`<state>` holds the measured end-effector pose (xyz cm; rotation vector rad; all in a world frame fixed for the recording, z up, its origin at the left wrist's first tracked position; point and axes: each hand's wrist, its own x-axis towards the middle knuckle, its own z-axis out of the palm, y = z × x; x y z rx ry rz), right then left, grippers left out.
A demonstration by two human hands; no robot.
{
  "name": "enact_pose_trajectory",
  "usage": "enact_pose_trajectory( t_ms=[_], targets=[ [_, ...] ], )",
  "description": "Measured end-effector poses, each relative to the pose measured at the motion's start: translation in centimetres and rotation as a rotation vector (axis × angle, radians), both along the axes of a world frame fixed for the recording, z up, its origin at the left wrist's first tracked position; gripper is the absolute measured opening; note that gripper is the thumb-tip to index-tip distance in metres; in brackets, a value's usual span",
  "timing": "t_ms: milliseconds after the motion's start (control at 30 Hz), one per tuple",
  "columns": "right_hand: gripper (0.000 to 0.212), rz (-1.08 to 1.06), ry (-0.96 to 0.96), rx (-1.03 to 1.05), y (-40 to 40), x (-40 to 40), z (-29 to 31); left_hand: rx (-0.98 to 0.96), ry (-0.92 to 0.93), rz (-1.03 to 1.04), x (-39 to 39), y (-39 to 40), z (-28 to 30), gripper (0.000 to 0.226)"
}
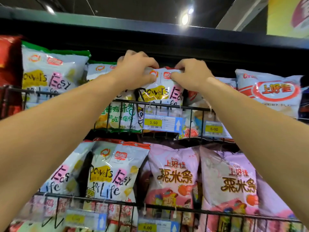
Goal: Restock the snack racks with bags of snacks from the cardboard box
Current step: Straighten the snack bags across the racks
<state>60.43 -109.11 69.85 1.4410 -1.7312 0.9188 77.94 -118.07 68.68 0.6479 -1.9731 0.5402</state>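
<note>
White snack bag (160,91) upright, both hands (135,71) gripping top.

Two hands, raised to the far upper rack: left hand (135,71) and right hand (192,74).

Two wire racks: upper rack (189,108), lower rack (167,208).

Five white "Powers Easy for Life" bags in view:
- three above: left bag (50,71), green-topped bag (100,69), middle bag (160,92) pinched by both hands
- two below: front bag (115,173), half-hidden bag (63,178)

Two pink bags (173,178) (234,183) clearly on the lower right; possibly a third at the edge.

At least one white-and-red shrimp bag (270,91), upper right.

One red bag (8,64), far left.

Four price tags:
- 5.50 tag (160,123)
- 6.00 tag (215,128)
- blurred tag (83,218)
- lower 6.00 tag (155,227)
</note>
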Motion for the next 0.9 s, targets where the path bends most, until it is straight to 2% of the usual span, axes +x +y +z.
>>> enact_pose_trajectory(
  t_ms=[133,200,367,433,533,633,900],
  targets=[
    [0.013,0.048,0.033,-0.113,0.1,-0.1,0.0,-0.013,0.000,0.072,0.1,-0.3,-0.1,0.038],
    [0.008,0.056,0.026,-0.095,0.1,-0.6,-0.2,0.005,-0.010,0.077,0.0,-0.4,-0.2,0.038],
    [0.033,-0.001,0.097,-0.054,0.5,-1.7,-1.2,-0.092,-0.029,0.117,-1.0,0.2,-0.5,0.038],
    [0.029,-0.008,0.144,-0.103,0.9,-1.4,-0.9,-0.109,0.016,0.093,-1.1,0.6,-0.1,0.036],
    [0.023,0.016,0.101,-0.135,1.5,-1.1,-0.2,-0.090,0.075,0.031,-0.9,1.1,0.3,0.034],
    [0.025,-0.019,0.083,-0.062,1.1,-1.1,-1.0,-0.021,0.012,0.041,-1.1,1.0,-0.1,0.032],
    [0.039,0.022,0.055,-0.027,1.3,-1.7,-1.4,0.058,-0.086,0.089,-0.7,1.6,0.5,0.039]
  ],
)
